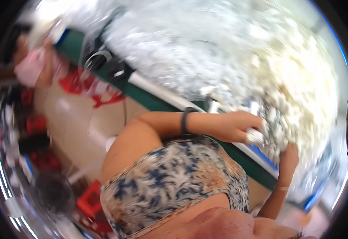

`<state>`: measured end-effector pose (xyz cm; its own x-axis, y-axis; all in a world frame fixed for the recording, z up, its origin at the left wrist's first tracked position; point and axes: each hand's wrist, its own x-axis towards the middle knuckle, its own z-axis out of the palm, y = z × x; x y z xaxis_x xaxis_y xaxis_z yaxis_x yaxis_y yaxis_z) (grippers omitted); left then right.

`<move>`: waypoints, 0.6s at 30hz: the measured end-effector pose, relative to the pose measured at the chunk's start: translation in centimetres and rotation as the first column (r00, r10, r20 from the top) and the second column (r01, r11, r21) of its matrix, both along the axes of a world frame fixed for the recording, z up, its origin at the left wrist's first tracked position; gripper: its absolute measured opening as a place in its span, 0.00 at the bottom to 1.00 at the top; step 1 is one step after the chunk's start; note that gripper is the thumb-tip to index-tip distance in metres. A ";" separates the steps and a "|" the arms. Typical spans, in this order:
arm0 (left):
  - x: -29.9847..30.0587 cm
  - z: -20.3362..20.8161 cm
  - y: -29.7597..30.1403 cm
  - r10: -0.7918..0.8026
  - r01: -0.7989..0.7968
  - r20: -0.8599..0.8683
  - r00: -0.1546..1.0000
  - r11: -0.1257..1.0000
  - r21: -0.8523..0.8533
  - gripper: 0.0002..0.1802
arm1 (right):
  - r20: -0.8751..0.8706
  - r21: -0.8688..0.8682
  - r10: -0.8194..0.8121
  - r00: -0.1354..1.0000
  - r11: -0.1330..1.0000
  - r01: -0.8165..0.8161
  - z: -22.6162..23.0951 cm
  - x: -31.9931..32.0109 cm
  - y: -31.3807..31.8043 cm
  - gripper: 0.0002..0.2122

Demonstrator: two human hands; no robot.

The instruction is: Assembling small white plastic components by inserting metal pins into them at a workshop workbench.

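Note:
My left hand point(241, 126), with a black band on its wrist, is closed around a small white rounded piece point(255, 136) at the table's near edge. Its exact kind is lost in the blur. To the right, my right hand point(289, 156) reaches up to a heap of small white pieces point(276, 131); its fingertips are smeared and partly hidden there, so I cannot see whether they grip anything. Between and beyond both hands spreads a large pile of cream-coloured pieces point(301, 79), with whiter, shiny pieces point(182, 59) to the left.
A green table edge point(158, 102) with a white strip point(158, 88) runs along the front. Black items point(116, 69) lie on the table at left. Another person in pink point(34, 65) is at the far left, near red plastic point(90, 87). A red stool point(89, 199) stands behind me.

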<state>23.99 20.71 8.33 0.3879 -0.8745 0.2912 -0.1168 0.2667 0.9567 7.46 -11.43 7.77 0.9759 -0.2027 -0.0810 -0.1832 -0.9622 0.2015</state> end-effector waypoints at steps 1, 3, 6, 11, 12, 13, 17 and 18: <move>0.3 0.7 0.4 -0.004 0.005 -0.054 0.999 1.000 0.030 0.13 | -0.007 -0.022 0.015 1.000 1.000 -0.015 -0.4 -0.2 0.0 0.13; 0.3 1.0 0.7 0.005 -0.002 -0.146 0.989 1.000 0.018 0.13 | -0.007 -0.054 0.049 0.999 0.997 -0.049 -0.3 0.7 -0.2 0.13; 0.4 0.7 0.7 0.037 -0.036 -0.211 0.977 0.999 0.009 0.13 | -0.067 -0.056 -0.044 0.997 0.998 0.041 -0.1 1.4 -0.2 0.14; 0.8 0.1 -0.3 0.097 -0.097 -0.026 0.995 0.995 -0.015 0.12 | 0.118 -0.019 0.116 0.986 0.993 -0.115 -0.3 0.2 -0.1 0.15; 0.8 -0.1 -0.2 0.147 -0.145 0.037 0.988 0.988 -0.060 0.13 | 0.144 0.007 0.101 0.984 0.995 -0.103 -0.2 0.9 0.0 0.14; 1.1 -0.1 0.2 0.161 -0.161 0.095 0.982 0.987 -0.008 0.15 | 0.163 0.018 0.097 0.982 0.995 -0.101 -0.1 1.1 -0.2 0.13; 0.5 1.5 1.5 0.226 -0.192 -0.214 0.950 0.967 0.165 0.20 | 0.264 0.070 0.131 0.956 0.986 -0.154 2.0 1.7 0.3 0.10; 0.2 2.0 1.5 0.260 -0.190 -0.326 0.909 0.954 0.232 0.21 | 0.262 0.054 0.093 0.961 0.992 -0.111 3.0 1.1 0.5 0.10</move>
<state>24.19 22.17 10.33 0.6271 -0.7765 -0.0620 0.1983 0.0821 0.9767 8.53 -10.93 10.73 0.9806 -0.1034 0.1665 -0.1202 -0.9883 0.0942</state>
